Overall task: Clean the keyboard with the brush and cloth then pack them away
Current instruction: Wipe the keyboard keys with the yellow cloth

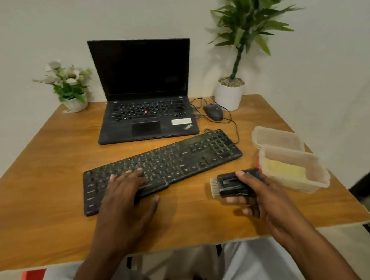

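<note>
Wooden bench [48, 186] against a pale wall carried the keyboard [181, 158], angled across it. An open tub [317, 172] at the right kept the yellow cloth [284, 171] within reach. Left hand [125, 190] lay flat on the keyboard's near-left keys, probably steadying it; right hand [256, 191] gripped the brush [227, 185], bristles aimed keyboardward.

Dim, soft, blurred wide-angle edges

We read only "ThinkPad" on the laptop [144, 87], at the right front corner of its palm rest.
</note>
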